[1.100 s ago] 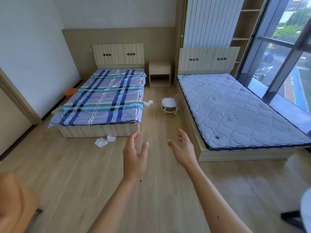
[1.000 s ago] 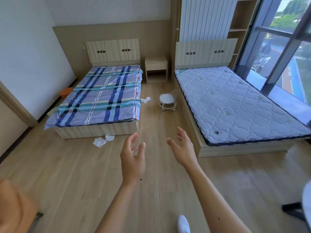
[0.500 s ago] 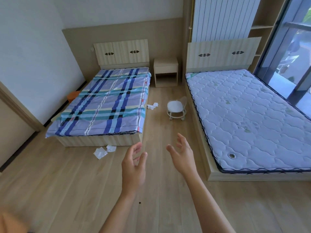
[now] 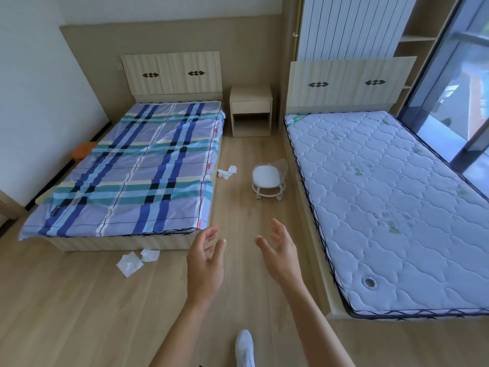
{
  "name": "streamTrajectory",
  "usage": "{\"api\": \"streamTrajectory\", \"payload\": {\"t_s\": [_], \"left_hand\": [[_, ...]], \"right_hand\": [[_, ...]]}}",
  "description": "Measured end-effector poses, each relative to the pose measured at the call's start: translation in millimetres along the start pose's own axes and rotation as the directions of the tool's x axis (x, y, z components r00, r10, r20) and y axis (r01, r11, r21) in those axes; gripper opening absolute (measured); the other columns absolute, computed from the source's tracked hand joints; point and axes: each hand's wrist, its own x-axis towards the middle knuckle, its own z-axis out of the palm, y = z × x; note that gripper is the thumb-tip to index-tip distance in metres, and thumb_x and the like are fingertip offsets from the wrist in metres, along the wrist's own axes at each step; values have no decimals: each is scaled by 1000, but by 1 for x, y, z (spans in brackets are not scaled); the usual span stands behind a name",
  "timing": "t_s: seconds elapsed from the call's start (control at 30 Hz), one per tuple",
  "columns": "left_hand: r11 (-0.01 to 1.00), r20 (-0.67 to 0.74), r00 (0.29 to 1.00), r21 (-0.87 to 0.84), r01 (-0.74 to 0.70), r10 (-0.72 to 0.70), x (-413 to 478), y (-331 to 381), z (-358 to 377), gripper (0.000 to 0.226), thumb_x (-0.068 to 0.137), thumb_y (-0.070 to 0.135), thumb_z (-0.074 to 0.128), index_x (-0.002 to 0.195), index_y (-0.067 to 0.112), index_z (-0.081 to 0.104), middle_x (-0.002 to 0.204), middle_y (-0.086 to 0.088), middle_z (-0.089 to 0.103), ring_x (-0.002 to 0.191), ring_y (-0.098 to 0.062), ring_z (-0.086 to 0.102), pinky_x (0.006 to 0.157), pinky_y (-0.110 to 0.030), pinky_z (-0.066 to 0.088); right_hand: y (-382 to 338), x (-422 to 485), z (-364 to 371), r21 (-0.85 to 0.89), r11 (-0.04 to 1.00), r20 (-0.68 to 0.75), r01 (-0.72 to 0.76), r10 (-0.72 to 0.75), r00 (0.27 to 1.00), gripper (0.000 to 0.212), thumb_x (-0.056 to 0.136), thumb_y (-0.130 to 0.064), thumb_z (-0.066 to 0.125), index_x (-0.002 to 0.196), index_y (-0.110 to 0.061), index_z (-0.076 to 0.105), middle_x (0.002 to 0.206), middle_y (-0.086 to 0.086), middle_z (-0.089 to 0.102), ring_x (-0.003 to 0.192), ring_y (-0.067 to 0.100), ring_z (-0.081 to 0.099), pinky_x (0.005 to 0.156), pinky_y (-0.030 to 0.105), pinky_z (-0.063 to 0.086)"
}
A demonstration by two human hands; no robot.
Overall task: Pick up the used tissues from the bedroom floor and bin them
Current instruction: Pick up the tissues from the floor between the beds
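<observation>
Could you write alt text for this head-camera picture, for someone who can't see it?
Two empty, open hands, left hand and right hand, reach forward over a wooden bedroom floor. Crumpled tissues lie at the foot of a plaid-sheeted bed; more tissues lie beside it, near a small white stool.

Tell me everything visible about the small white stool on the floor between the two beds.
The stool is small, low and white, seemingly plastic, with a rounded seat, a clear curved backrest and a ring base on little casters. It stands upright on the wooden floor in the aisle, close to the bare mattress, whether touching cannot be told. Crumpled tissues lie apart to its left. No hand touches it.
</observation>
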Motion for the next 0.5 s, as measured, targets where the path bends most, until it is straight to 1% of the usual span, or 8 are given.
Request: {"api": "streamTrajectory", "payload": {"t_s": [0.13,0.23,0.33,0.43,0.5], "left_hand": [[1000,49,999,-19,20,-19,92,-4,36,25,99,16,61,123,21,64,124,6,67,119,-2,61,94,-18,48],[1000,90,996,-4,16,-16,157,1,63,23,99,18,61,120,26,63,122,9,67,114,5,59,90,-14,47],[999,119,992,16,33,-35,215,2,87,23,99,17,60,121,22,64,121,8,66,114,8,57,80,0,44],[999,134,990,37,35,-40,267,-8,110,23,99,15,60,122,18,64,123,6,67,114,7,58,78,6,42],[996,130,988,51,74,-80,303,-19,125,23,99,13,60,121,15,65,124,3,67,113,0,60,77,6,42]], "right_hand": [[-27,94,19,-29,1000,19,-4,5,1000,65,90,-35,68,148,-24,40,147,1,49,129,15,52,107,37,43],[-47,158,25,-27,1000,-13,-3,3,1000,65,90,-34,68,148,-23,41,144,-1,51,126,14,53,107,38,43],[-54,214,27,-39,999,-45,-4,2,999,61,90,-32,68,145,-22,45,141,-3,54,122,15,55,106,40,45],[-50,271,30,-29,999,-75,-23,20,997,57,90,-32,69,142,-23,48,139,-3,57,123,16,56,106,40,45],[-45,311,37,-30,998,-73,-53,51,996,57,90,-33,70,142,-21,48,138,-1,58,123,16,56,106,38,45]]}}
